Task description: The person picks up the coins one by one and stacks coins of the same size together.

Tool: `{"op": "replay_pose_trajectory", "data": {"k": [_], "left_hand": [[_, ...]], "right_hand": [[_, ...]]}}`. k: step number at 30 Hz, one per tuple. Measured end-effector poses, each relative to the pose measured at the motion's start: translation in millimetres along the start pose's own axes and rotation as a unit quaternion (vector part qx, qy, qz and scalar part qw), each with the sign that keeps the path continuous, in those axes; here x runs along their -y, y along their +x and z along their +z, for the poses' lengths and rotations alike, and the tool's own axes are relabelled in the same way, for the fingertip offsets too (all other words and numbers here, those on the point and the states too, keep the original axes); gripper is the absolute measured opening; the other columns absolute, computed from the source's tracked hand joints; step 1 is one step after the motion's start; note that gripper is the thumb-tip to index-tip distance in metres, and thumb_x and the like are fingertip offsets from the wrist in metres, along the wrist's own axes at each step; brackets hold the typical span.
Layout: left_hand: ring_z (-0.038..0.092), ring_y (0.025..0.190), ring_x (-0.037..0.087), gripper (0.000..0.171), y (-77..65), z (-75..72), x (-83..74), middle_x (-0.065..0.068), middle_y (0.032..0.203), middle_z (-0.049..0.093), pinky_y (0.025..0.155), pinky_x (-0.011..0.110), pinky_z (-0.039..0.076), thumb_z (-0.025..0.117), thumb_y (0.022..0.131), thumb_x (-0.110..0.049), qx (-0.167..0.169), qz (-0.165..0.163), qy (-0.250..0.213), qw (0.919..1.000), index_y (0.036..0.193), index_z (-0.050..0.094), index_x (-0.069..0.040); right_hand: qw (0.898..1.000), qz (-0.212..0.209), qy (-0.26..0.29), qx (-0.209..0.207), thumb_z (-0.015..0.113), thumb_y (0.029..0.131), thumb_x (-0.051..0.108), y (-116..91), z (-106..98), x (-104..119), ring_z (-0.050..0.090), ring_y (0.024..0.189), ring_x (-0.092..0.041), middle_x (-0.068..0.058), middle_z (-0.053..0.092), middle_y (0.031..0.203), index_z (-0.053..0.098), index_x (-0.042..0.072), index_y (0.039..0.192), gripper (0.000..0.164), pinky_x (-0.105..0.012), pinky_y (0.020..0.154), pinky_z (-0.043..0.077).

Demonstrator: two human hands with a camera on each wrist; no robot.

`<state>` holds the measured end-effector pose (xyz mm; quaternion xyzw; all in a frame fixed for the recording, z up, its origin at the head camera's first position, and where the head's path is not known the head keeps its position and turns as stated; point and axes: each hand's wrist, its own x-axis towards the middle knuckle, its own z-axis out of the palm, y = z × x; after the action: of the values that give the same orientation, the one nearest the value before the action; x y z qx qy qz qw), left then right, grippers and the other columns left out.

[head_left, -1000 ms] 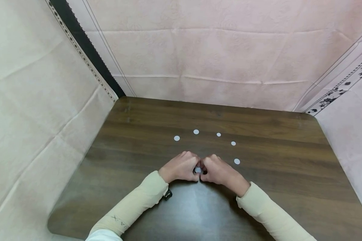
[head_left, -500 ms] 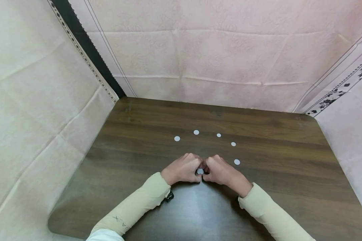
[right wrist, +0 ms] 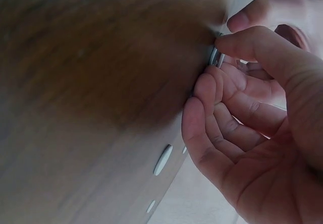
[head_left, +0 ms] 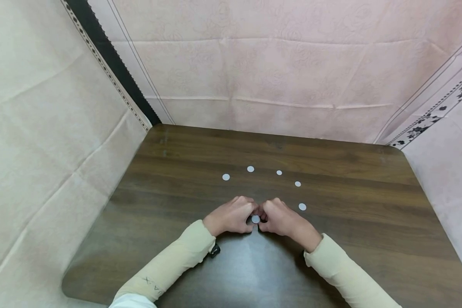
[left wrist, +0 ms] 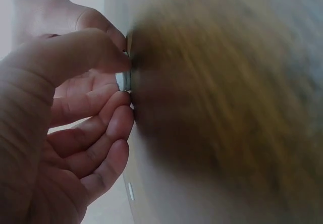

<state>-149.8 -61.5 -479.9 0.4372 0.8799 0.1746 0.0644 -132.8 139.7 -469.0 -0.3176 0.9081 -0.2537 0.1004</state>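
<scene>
Near the middle of the wooden table (head_left: 185, 171), both hands are curled around a small pale round disc (head_left: 256, 219). My left hand (head_left: 232, 214) has its thumb and fingers at the disc's left edge. From the other side, my right hand (head_left: 282, 218) holds it between thumb and fingers. In the left wrist view the disc (left wrist: 122, 78) shows edge-on between thumb and forefinger, close to the tabletop. Two thin pale edges (right wrist: 216, 56) lie side by side in the right wrist view; whether these are two stacked discs, I cannot tell.
Several similar pale discs lie in an arc beyond the hands, from one at the left (head_left: 226, 177) to one beside my right hand (head_left: 302, 206). Pale cloth (head_left: 273, 72) hangs behind the table's far edge and along both sides.
Both hands shifted slightly right, then stayed nearly in place. My left thumb has drawn back a little from the right thumb, and more of the held disc's face now shows.
</scene>
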Motion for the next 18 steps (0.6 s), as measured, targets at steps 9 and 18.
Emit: {"op": "replay_pose_trajectory", "data": {"k": [9,18], "left_hand": [[0.056,0.078,0.007,0.008,-0.9,-0.2,1.8,-0.004,0.084,0.065,0.069,0.019,0.046,0.076,0.082,-0.012,0.003,-0.006,-0.001,1.0000,0.086,0.070,-0.014],[0.050,0.070,0.006,0.012,-0.1,0.6,3.3,-0.006,0.077,0.057,0.063,0.016,0.040,0.074,0.085,-0.011,0.000,-0.007,-0.015,0.9999,0.078,0.064,-0.013]], "right_hand": [[1.000,0.006,0.017,0.013,0.077,0.080,0.002,-0.9,-1.9,0.6,0.061,0.069,-0.003,0.002,0.071,0.078,0.074,0.009,0.084,0.009,-0.019,0.063,0.050],[1.000,0.005,0.019,0.013,0.077,0.079,0.001,-0.9,-0.7,-0.7,0.050,0.063,0.001,0.004,0.065,0.072,0.069,0.013,0.077,0.014,-0.019,0.060,0.045]]}}
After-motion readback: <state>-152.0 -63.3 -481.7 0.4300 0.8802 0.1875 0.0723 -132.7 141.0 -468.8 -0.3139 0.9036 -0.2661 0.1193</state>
